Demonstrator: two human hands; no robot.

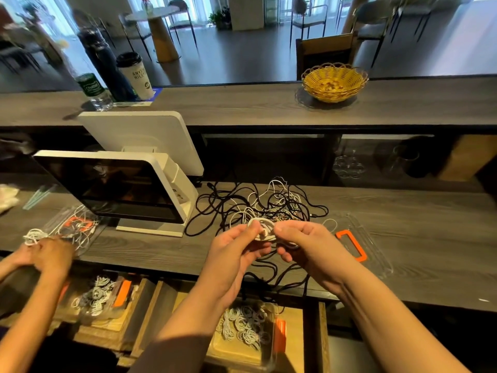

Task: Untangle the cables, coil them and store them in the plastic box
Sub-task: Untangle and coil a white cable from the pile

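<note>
Both hands, left hand [236, 251] and right hand [309, 246], pinch a white cable coil [262, 230] above the grey wooden counter [403, 238].

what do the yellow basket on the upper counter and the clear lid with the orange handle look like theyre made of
The round yellow woven basket looks like wicker or rattan, possibly plastic imitation: open weave, looped scalloped rim, slight sheen. The flat clear lid looks like glossy transparent plastic, as the grey counter grain shows through it; its orange rectangular handle seems matte plastic or rubber.

- A café or shop, seen from behind its service counter [242, 109];
- a point-of-sale terminal [121, 189] stands there;
- a takeaway cup [135, 75];
- tables and chairs [309, 20] beyond
</note>
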